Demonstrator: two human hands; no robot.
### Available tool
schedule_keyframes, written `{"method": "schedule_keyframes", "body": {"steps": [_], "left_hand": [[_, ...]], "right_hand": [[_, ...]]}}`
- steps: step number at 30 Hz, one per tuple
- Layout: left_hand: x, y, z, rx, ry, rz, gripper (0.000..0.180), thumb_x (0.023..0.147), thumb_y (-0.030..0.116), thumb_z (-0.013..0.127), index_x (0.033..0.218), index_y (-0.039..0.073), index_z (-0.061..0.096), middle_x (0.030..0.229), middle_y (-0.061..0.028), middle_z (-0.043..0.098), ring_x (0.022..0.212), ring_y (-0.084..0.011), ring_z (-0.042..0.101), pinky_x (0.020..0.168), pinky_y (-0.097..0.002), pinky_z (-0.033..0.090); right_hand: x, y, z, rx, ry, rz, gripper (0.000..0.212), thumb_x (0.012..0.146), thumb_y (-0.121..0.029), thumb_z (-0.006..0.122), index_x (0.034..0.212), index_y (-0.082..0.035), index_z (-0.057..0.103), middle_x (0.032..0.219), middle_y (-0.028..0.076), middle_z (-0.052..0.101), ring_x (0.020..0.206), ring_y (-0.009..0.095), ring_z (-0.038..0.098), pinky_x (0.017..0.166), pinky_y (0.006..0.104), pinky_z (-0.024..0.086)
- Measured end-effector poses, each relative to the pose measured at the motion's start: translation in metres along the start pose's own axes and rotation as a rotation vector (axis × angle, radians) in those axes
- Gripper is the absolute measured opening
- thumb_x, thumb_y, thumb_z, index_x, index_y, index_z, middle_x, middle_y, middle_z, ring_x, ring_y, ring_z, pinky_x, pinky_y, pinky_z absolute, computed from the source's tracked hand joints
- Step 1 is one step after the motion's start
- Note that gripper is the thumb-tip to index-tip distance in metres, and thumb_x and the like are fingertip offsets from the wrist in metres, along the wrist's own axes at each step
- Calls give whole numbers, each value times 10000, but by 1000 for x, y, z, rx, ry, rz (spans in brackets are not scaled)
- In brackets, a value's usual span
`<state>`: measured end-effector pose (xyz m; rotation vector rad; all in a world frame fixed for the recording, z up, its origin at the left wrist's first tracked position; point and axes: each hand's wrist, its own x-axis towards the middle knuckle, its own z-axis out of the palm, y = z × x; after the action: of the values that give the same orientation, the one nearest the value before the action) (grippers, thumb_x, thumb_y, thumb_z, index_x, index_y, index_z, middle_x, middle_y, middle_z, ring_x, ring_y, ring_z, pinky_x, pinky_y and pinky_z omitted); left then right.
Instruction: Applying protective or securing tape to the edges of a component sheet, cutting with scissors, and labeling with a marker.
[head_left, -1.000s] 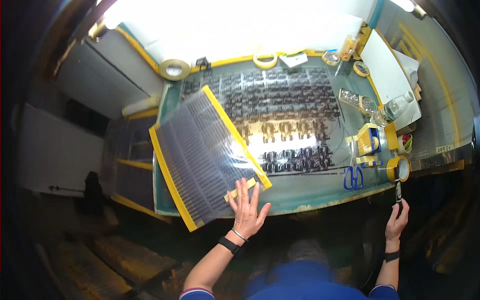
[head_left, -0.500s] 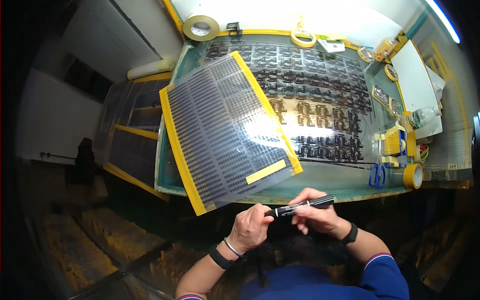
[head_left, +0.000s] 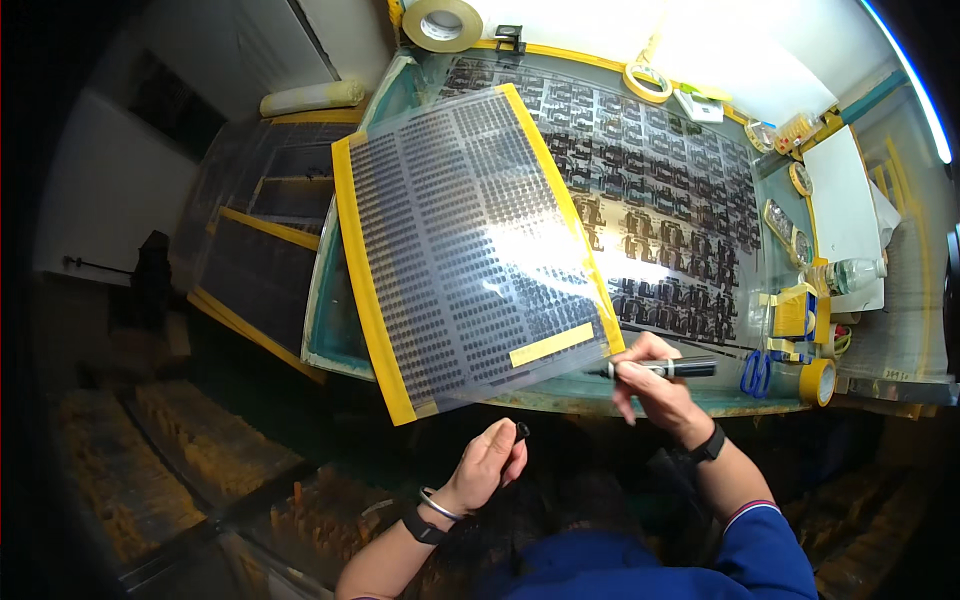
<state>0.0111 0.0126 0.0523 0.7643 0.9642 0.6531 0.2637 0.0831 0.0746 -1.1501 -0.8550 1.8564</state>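
Observation:
A black marker pen (head_left: 680,367) lies in the grip of my right hand (head_left: 657,385), its uncapped tip pointing left at the lower right corner of a film sheet. My left hand (head_left: 486,467) is closed around the black pen cap (head_left: 521,431), below the table's front edge. The clear film sheet (head_left: 470,250), printed with rows of small dark marks and edged with yellow tape, lies tilted on the table. A pale yellow label strip (head_left: 551,345) is stuck near its lower right. Beneath it spreads a larger film (head_left: 680,220) with dark patterns.
Blue scissors (head_left: 757,373), a yellow tape roll (head_left: 817,382), a tape dispenser (head_left: 795,312) and a plastic bottle (head_left: 850,275) sit along the right side. A large tape roll (head_left: 443,24) and a small black stand (head_left: 509,39) are at the back. More taped films (head_left: 262,270) lie left.
The marker has come out of its cap. My right hand has moved right and up with the pen, while my left hand has gone down and slightly left with the cap.

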Motion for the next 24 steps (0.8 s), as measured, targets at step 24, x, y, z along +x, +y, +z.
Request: {"method": "schedule_keyframes", "body": {"steps": [24], "left_hand": [[30, -9, -13, 1232, 281, 631, 214, 917, 178, 503, 824, -11, 468, 1294, -253, 458, 1256, -385, 399, 1045, -523, 279]], "right_hand": [[49, 77, 48, -792, 250, -595, 197, 709, -105, 743, 759, -13, 576, 657, 64, 627, 562, 107, 585, 526, 245, 466]]}}
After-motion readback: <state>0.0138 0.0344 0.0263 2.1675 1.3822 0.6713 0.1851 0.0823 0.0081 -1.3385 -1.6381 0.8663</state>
